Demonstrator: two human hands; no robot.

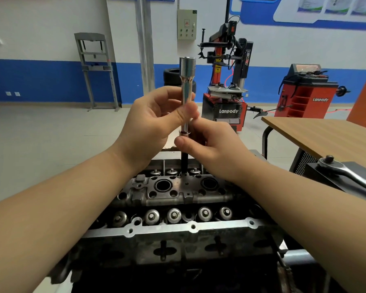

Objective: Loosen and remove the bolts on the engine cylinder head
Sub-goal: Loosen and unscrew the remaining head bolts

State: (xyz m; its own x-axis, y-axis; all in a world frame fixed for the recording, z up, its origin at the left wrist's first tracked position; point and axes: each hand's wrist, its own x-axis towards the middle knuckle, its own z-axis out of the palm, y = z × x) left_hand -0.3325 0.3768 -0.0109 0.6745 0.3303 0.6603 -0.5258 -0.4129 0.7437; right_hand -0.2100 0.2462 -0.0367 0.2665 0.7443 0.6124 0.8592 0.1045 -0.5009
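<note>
chrome socket (187, 81) gripped by left hand (154, 121), right hand (211, 144); "lanpody" tyre changer (225, 111) behind.

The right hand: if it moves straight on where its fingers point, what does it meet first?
Probably the left hand, which holds the long chrome socket just beyond the right hand; depth is unclear.

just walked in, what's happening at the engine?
A person is working over the cylinder head with bare hands. The left hand pinches a long chrome socket held upright, and the right hand grips the dark bolt shank under it, which stands in a hole at the far side of the head. The ratchet wrench lies unused on the right, so this looks like hand work, not wrenching.
</note>
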